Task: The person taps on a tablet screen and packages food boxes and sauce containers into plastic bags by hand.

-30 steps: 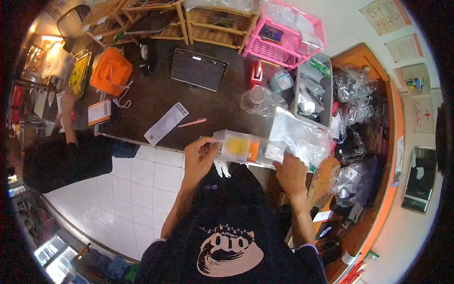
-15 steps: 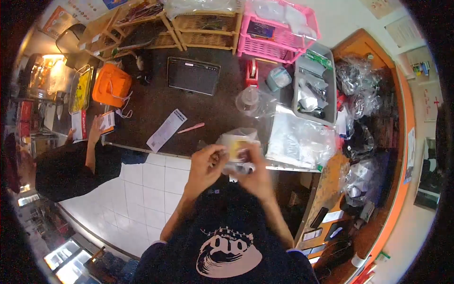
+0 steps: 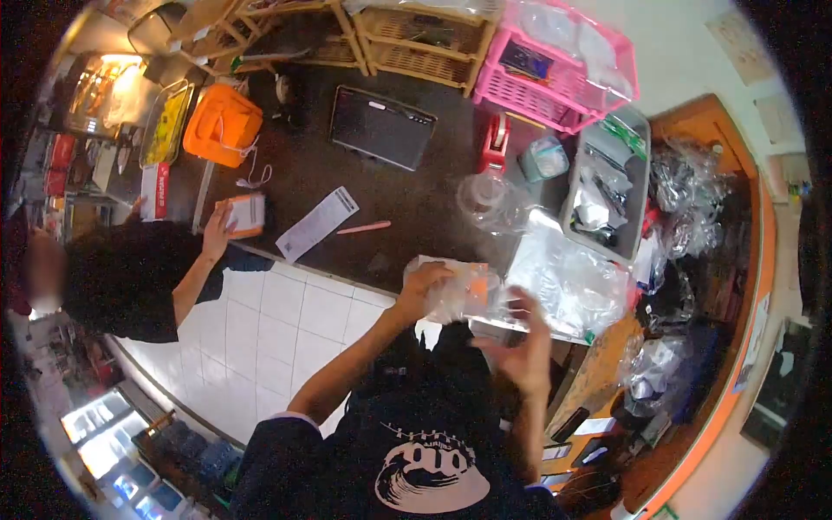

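Observation:
My left hand [image 3: 423, 293] is closed on a small plastic-wrapped package [image 3: 472, 284] at the table's front edge. The package looks pale with an orange patch, and clear wrap covers it loosely; what is inside cannot be made out. Just to the right and lower, my right hand [image 3: 525, 347] is apart from the package, its fingers spread and blurred by motion. Behind the package lie a roll of clear tape [image 3: 487, 196] and crumpled clear film. A sheet of clear plastic bags [image 3: 563, 273] lies to the right of the package.
A co-worker's hand [image 3: 218, 232] holds an orange-and-white box [image 3: 246, 215] at left. On the table lie a printed slip [image 3: 317, 224], a pink pen [image 3: 364, 227], a black tablet [image 3: 383, 127], a red tape dispenser [image 3: 495, 143] and a grey bin [image 3: 602, 186]. Pink baskets [image 3: 555, 78] stand behind.
Both hands were together at the package. Now my right hand has drawn away to the right and opened, while my left keeps hold; an orange patch shows. The co-worker's box has moved right.

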A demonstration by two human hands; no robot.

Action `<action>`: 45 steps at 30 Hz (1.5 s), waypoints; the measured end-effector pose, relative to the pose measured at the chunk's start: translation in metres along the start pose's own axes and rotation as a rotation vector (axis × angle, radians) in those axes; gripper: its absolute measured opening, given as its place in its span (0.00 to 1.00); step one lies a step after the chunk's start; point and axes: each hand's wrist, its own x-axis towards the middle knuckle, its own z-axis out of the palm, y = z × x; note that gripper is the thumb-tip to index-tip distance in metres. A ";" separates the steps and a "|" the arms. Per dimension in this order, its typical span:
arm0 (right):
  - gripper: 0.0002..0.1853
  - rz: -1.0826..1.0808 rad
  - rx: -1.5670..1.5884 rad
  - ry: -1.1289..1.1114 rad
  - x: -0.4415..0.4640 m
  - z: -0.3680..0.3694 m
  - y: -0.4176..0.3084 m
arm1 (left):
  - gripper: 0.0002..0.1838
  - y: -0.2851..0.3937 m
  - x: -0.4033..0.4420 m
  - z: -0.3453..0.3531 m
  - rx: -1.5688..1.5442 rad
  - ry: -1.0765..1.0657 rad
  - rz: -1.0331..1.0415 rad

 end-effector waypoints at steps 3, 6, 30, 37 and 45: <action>0.53 0.041 0.136 -0.098 0.018 0.011 0.063 | 0.21 0.017 0.015 0.006 0.180 0.032 -0.079; 0.35 -0.376 -0.144 -0.055 0.035 0.078 0.119 | 0.26 0.013 0.017 0.020 0.180 -0.012 -0.046; 0.38 0.471 1.237 -0.586 -0.015 0.074 0.166 | 0.16 0.146 -0.020 -0.017 -0.333 0.059 -0.498; 0.35 0.424 1.337 -0.493 0.002 0.020 0.023 | 0.23 0.254 0.063 -0.081 -0.613 0.607 -0.356; 0.35 0.375 1.644 -0.588 -0.011 0.014 0.010 | 0.15 0.341 0.043 -0.124 -0.711 0.174 -0.072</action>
